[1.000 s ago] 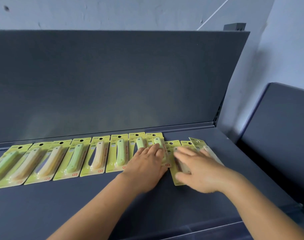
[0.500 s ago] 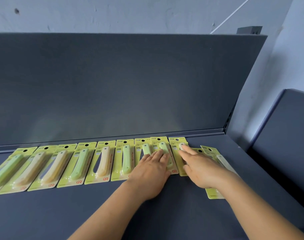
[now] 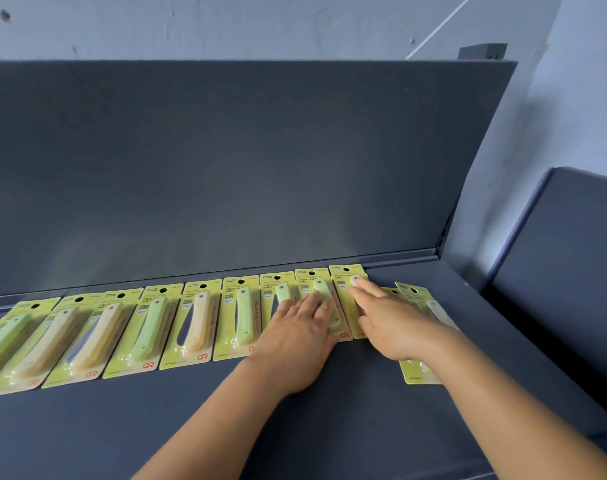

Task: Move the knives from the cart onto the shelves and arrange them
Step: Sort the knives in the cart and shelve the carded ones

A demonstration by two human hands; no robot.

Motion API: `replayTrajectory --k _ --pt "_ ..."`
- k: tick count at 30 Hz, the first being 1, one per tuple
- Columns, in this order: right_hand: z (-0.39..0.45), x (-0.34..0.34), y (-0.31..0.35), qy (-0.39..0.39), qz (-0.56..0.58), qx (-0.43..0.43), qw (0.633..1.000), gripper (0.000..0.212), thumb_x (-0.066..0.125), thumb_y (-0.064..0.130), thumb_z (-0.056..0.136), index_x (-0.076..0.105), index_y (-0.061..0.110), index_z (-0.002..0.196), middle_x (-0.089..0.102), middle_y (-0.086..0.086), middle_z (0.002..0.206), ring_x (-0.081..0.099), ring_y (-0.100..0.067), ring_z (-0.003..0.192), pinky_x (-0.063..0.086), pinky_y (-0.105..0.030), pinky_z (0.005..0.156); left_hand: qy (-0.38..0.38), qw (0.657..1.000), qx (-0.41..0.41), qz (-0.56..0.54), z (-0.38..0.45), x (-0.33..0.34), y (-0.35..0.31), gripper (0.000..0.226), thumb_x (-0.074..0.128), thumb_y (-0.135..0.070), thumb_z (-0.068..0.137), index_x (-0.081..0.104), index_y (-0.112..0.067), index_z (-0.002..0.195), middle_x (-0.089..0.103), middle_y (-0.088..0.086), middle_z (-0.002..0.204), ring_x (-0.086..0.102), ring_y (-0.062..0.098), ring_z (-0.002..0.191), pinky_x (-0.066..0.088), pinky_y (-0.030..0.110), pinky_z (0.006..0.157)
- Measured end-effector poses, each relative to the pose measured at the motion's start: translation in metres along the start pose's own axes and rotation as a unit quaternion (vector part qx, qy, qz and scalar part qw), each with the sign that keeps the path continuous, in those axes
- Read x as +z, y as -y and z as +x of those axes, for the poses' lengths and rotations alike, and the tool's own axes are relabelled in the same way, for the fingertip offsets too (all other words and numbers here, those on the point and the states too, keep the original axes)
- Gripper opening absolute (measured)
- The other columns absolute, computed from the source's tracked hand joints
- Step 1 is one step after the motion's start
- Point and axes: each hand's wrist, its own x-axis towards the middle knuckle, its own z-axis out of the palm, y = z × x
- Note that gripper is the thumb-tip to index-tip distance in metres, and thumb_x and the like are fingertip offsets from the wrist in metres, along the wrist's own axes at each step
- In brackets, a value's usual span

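Head view, dark shelf [image 3: 329,410], grey wall [image 3: 260,26], flat fingers [image 3: 368,289] pressing knife packs [image 3: 198,323].

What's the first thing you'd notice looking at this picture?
A long row of yellow-green cardboard knife packs lies side by side along the back of the dark grey metal shelf. Two bare hands lie flat on its right end: the left hand and the right hand. Farther right, a crooked yellow-green pack sits apart.
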Motion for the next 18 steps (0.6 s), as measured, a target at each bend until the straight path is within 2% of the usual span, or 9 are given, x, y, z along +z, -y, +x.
replayTrajectory --k 2,5,7,10,14,18 --pt "-0.012 -0.008 -0.002 -0.039 0.009 -0.011 0.999 0.050 0.032 0.023 0.101 0.017 0.023 0.148 0.000 0.014 0.159 0.022 -0.024 0.142 0.025 -0.038 0.113 -0.020 1.000 0.008 -0.004 -0.004 -0.005 -0.006 0.059 0.025 -0.040 0.102 0.003 -0.016 0.152 -0.001 0.004 0.160 0.002 0.018 0.147 -0.002 0.033 0.117" --pt "-0.036 -0.019 -0.016 -0.076 0.003 0.002 0.997 0.056 0.035 0.026 0.101 0.013 0.023 0.152 0.001 0.011 0.160 0.014 -0.018 0.145 0.014 -0.032 0.116 -0.045 0.996 0.063 -0.036 -0.010 -0.016 -0.029 0.063 0.031 -0.042 0.100 0.004 -0.019 0.152 0.001 0.000 0.160 0.000 0.013 0.147 -0.001 0.029 0.117" --pt "-0.051 -0.021 -0.034 -0.063 -0.011 0.029 0.998 0.058 0.036 0.028 0.100 0.013 0.025 0.153 0.001 0.010 0.160 0.009 -0.013 0.147 0.011 -0.031 0.118 -0.036 0.992 0.108 -0.046 -0.011 -0.019 -0.049 0.064 0.034 -0.043 0.099 0.006 -0.020 0.152 0.002 -0.001 0.160 0.001 0.013 0.146 -0.001 0.026 0.116" --pt "-0.064 -0.017 -0.053 -0.021 -0.004 0.072 0.997 0.058 0.037 0.028 0.098 0.015 0.029 0.152 -0.001 0.012 0.160 0.009 -0.013 0.147 0.013 -0.032 0.119 -0.014 0.988 0.151 -0.024 -0.006 -0.014 -0.077 0.064 0.036 -0.044 0.099 0.013 -0.015 0.151 0.005 0.005 0.160 0.004 0.018 0.147 0.001 0.030 0.117" --pt "-0.064 -0.010 -0.062 -0.011 0.050 0.087 0.995 0.055 0.032 0.021 0.098 0.020 0.033 0.151 0.000 0.017 0.159 0.010 -0.013 0.146 0.016 -0.033 0.118 -0.005 0.988 0.155 0.019 0.010 0.000 -0.096 0.062 0.032 -0.040 0.101 0.010 -0.008 0.151 0.010 0.011 0.158 0.009 0.025 0.146 0.005 0.036 0.118" --pt "-0.055 0.000 -0.080 -0.022 0.059 0.111 0.992 0.059 0.030 0.010 0.095 0.023 0.027 0.151 -0.003 0.015 0.160 0.008 -0.016 0.146 0.020 -0.034 0.118 -0.008 0.989 0.138 0.055 0.026 0.006 -0.102 0.058 0.034 -0.031 0.102 0.014 -0.004 0.148 0.015 0.015 0.155 0.015 0.028 0.145 0.011 0.038 0.118"
